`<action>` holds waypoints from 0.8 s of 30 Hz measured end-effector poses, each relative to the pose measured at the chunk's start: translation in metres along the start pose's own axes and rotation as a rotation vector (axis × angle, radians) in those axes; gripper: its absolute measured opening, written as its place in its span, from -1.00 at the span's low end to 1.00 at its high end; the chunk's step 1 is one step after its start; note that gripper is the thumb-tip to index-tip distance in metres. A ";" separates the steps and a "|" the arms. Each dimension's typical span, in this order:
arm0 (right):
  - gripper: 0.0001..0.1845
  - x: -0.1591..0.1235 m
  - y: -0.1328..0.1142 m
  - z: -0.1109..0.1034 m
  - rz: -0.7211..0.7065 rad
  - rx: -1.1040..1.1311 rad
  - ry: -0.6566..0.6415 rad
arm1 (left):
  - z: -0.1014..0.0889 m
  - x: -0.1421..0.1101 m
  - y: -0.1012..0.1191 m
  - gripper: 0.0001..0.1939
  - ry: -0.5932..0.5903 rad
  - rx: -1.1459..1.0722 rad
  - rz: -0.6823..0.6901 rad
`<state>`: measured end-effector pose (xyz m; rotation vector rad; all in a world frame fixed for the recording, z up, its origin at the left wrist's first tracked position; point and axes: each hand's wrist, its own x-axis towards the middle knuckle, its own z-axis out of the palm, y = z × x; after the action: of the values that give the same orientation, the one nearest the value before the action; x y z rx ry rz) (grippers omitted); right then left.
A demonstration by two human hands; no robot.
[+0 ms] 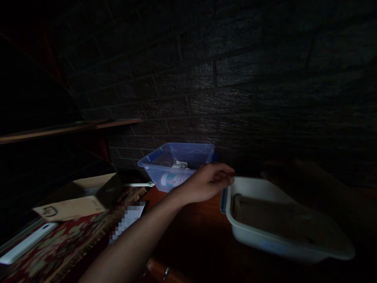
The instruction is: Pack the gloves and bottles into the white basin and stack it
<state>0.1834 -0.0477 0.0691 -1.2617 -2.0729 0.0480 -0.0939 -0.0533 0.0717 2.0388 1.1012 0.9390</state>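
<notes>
The scene is very dark. My left hand (206, 181) reaches in from the lower left, fingers curled and pressed together, their tips at the near-left corner rim of a white plastic tub (250, 234). Something flat and brown (273, 216) lies inside the tub. A dim shape (297, 171) over the tub's far side may be my right hand, but its fingers cannot be made out. Just behind my left hand stands a clear blue bin (153, 167) with a white bottle (173, 179) inside.
A dark brick wall (235, 78) rises close behind. The tub and bin rest on a reddish wooden table (200, 236). At left are a cardboard box (79, 196), a patterned cloth (59, 243), a white flat device (26, 243), a paper sheet (129, 220) and a wooden shelf (73, 127).
</notes>
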 end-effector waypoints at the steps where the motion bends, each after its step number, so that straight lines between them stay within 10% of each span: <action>1: -0.72 0.023 -0.007 0.001 -0.044 -0.087 -0.064 | -0.010 0.001 0.005 -0.67 -0.013 0.021 -0.008; 6: -0.66 0.094 -0.052 0.020 -0.263 -0.147 -0.195 | -0.073 0.017 0.008 -0.73 0.021 0.276 0.005; 12: -0.68 0.143 -0.107 0.068 -0.461 -0.051 -0.343 | -0.133 0.032 -0.040 -0.78 -0.094 0.555 -0.154; 24: -0.82 0.192 -0.147 0.165 -0.283 -0.147 -0.612 | -0.158 0.044 -0.133 -0.79 -0.402 0.676 -0.581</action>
<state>-0.0787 0.0781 0.1029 -1.1130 -2.8113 0.1745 -0.2610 0.0755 0.0664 2.0542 1.7822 -0.1624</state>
